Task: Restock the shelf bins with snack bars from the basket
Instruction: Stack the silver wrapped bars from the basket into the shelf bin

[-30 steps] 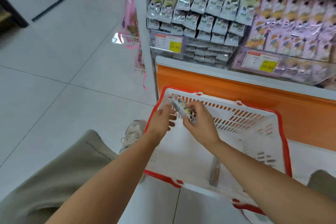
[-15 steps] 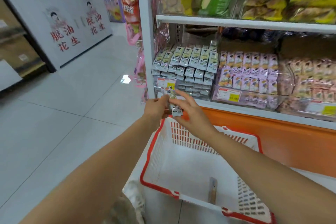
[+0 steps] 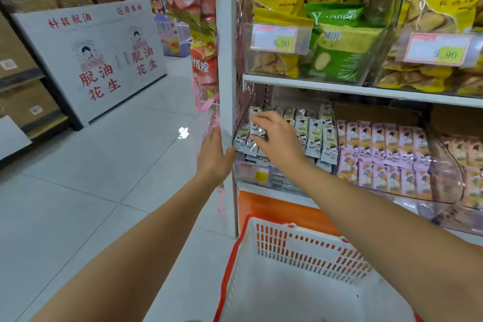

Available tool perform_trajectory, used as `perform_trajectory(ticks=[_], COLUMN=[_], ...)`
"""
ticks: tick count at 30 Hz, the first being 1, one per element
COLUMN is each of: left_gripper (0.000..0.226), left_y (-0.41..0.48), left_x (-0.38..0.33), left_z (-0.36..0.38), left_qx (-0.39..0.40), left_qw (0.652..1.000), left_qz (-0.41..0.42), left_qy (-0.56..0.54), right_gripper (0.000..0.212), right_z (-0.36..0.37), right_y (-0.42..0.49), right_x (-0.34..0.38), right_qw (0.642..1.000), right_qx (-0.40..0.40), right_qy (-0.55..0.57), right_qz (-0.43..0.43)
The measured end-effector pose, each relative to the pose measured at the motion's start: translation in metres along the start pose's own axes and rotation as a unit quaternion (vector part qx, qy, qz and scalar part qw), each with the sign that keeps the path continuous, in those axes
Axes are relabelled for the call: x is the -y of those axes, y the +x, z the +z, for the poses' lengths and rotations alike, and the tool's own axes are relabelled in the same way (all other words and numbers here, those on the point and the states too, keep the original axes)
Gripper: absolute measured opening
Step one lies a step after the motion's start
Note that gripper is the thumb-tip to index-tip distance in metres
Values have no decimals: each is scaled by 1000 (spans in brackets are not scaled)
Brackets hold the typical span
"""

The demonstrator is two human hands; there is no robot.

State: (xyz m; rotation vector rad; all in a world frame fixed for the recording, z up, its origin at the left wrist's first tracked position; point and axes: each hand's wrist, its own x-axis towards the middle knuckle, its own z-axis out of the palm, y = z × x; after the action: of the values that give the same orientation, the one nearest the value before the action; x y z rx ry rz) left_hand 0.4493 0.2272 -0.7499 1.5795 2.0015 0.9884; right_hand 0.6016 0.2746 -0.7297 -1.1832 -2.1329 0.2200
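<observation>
both bare arms stretch forward and upward from the bottom of the frame. the left arm enters at 7 o'clock and runs toward 1 o'clock, ending in the left hand [image 3: 214, 157], seen from the back, fingers straight and together, tips pointing to 12 o'clock. the right arm comes in from 4 o'clock and reaches toward 10 o'clock. the right hand [image 3: 278, 138], back facing up, sits at 2 o'clock of the left, near it but apart, its fingers [image 3: 261, 121] curled over and thumb underneath, pinching a snack bar [image 3: 254, 128].
</observation>
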Motion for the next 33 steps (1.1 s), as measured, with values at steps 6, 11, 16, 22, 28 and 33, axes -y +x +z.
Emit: perform_trajectory(ticks=[6, 11, 16, 22, 28, 33], left_gripper=[65, 66, 67, 66, 39, 29], left_y=[11, 11, 11, -1, -51, -110], left_x=[9, 19, 20, 21, 30, 73], left_z=[15, 22, 23, 26, 58, 126], left_qx=[12, -15, -13, -29, -121, 100], left_qw=[999, 999, 999, 998, 985, 965], left_qz=[30, 42, 52, 50, 80, 90], left_qy=[-3, -13, 2, 27, 97, 226], right_gripper=[47, 56, 52, 37, 18, 21], right_z=[26, 39, 41, 33, 28, 50], right_y=[26, 23, 20, 0, -77, -172], right_x=[-4, 0, -5, -11, -26, -80], right_qw=[990, 990, 988, 991, 985, 980], right_qx=[34, 42, 80, -28, 22, 192], right_qy=[-137, -131, -126, -52, 28, 9], right_qz=[6, -7, -37, -120, -171, 48])
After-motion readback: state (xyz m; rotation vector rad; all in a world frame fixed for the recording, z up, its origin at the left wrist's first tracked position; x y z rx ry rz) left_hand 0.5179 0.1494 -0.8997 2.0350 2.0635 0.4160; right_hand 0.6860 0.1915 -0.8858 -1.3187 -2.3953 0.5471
